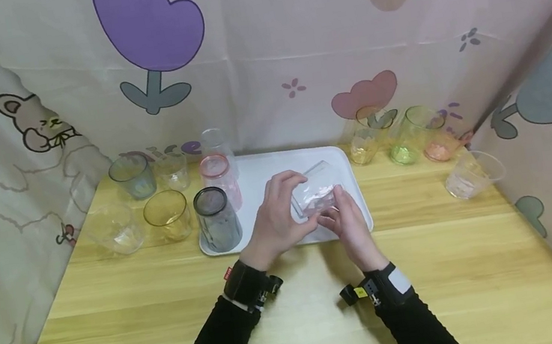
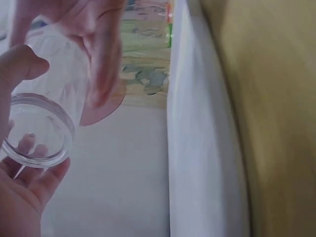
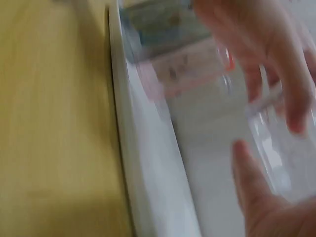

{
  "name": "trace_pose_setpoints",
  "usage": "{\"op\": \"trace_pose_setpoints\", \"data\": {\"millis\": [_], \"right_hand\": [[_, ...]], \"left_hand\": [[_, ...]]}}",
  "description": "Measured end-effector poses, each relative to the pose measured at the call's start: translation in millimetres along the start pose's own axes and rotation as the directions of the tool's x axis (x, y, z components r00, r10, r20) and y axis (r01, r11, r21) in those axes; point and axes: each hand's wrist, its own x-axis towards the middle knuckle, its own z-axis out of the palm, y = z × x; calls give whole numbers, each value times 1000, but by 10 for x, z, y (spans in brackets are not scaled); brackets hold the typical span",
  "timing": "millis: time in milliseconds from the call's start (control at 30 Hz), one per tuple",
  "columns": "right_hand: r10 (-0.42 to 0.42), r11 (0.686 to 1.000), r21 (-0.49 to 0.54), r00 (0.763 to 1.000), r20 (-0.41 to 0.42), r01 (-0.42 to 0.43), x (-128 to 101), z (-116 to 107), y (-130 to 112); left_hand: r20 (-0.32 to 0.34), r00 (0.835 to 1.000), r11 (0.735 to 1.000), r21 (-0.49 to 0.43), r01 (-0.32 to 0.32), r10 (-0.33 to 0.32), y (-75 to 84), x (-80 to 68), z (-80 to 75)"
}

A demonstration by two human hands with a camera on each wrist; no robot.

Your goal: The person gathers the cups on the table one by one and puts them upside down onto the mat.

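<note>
Head view: both hands, left hand (image 1: 275,221) and right hand (image 1: 349,225), grip a clear cup (image 1: 315,193) tilted over the white tray (image 1: 354,183) on the worktop (image 1: 114,320); grey cup (image 1: 216,218) and pink cup (image 1: 220,181) already stand on it (others wait off-tray). Left wrist: fingers curl round its base. Right wrist: blurred, fingers wrap it.

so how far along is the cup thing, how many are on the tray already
Three cups stand on the white tray: a dark grey cup, a pink cup and a clear one behind. In hand: the left hand and right hand hold a clear cup tilted over the tray, not yet set down. Left: about four cups on the table to the left, such as the yellow cup, and about four to the right.
</note>
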Motion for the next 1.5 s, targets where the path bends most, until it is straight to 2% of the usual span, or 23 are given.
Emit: {"op": "trace_pose_setpoints", "data": {"millis": [67,133,233,333,400,533,600,667,700,767,900,1000,1100,1200,1367,1433,1500], "right_hand": [[-20,992,-121,999,32,24,46,-68,-34],[-61,962,-264,997,47,72,91,-147,-71],[-135,869,-474,989,54,144,162,-286,-132],[-155,765,-627,987,39,145,233,-459,-202],[-121,699,-707,992,33,109,281,-596,-250],[5,566,-824,999,40,30,355,-855,-317],[64,501,-865,997,52,12,377,-951,-327],[109,447,-895,992,62,7,387,-1009,-318],[125,427,-904,990,63,4,392,-1028,-308],[141,396,-918,988,64,3,403,-1050,-276],[135,364,-931,990,48,-5,407,-1057,-230],[131,338,-941,991,33,-13,396,-1071,-208],[141,329,-944,990,24,-24,381,-1090,-188],[143,333,-942,989,20,-29,376,-1105,-168],[161,371,-927,987,8,-53,384,-1096,-154],[177,389,-919,984,2,-68,388,-1085,-152],[186,404,-912,983,3,-74,393,-1079,-154]], "left_hand": [[-20,1000,1000,-6,20,-20,-12,6,-43],[-37,999,999,-5,35,-35,-17,12,-84],[-42,998,998,24,52,-51,-10,28,-138],[-15,998,995,81,65,-64,10,67,-220],[19,997,989,135,68,-71,28,114,-308],[98,992,966,252,54,-81,58,269,-543],[148,985,956,291,43,-89,78,381,-664],[209,970,946,321,48,-120,112,502,-779],[246,958,941,332,58,-146,136,564,-835],[323,922,929,360,88,-213,188,690,-936],[446,829,894,429,133,-338,259,920,-1096],[507,782,879,466,106,-363,257,1094,-1149],[559,744,871,487,64,-367,221,1274,-1139],[607,689,865,499,57,-396,178,1449,-1085],[663,599,855,514,72,-449,39,1663,-947],[667,575,842,534,75,-474,-29,1713,-891],[658,551,818,569,82,-513,-91,1754,-831]]}}
